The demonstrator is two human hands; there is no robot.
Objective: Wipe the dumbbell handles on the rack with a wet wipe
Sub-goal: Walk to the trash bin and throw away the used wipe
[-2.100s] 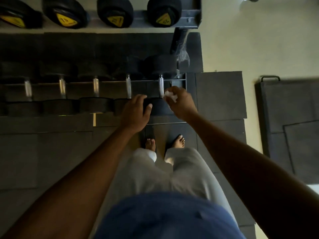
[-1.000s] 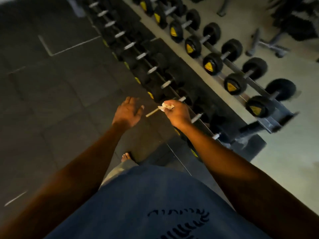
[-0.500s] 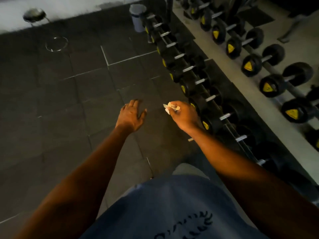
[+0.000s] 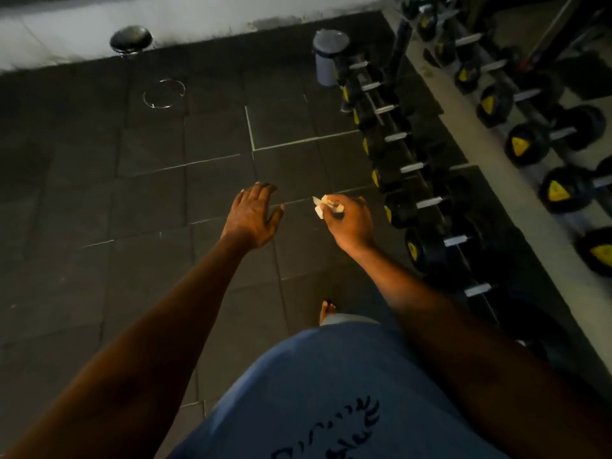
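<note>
**Both hands out over open floor, wipe pinched in the right**

The left hand (image 4: 252,216) is stretched forward, palm down, fingers spread loosely and holding nothing; it hangs over the dark rubber floor tiles (image 4: 159,200). The right hand (image 4: 347,220) is curled closed, thumb and fingers pinching a crumpled white wet wipe (image 4: 322,204) that sticks out from the fingertips toward the left. The two hands are near each other but apart, with a strip of bare tile between them.

The wipe is not touching any dumbbell. The nearer dumbbell rack (image 4: 414,180) runs along the right side of the view, from beside the person's right forearm away toward the far wall, and the right hand sits just to the left of it. The closest dumbbell handle (image 4: 429,203) lies to the right of the knuckles, clear of them. The heads on the rack are black with yellow markings, their metal handles catching the light. A second row of dumbbells (image 4: 546,137) stands beyond a pale strip of floor, farther right.

To the left and ahead the tiled floor is wide and open up to the pale wall base. A grey bin (image 4: 329,58) stands at the rack's far end; a round dark metal object (image 4: 131,39) sits by the wall, and a thin ring (image 4: 164,93) lies on the tiles near it. One bare foot (image 4: 328,309) shows below the arms, above a blue shirt (image 4: 331,392).
</note>
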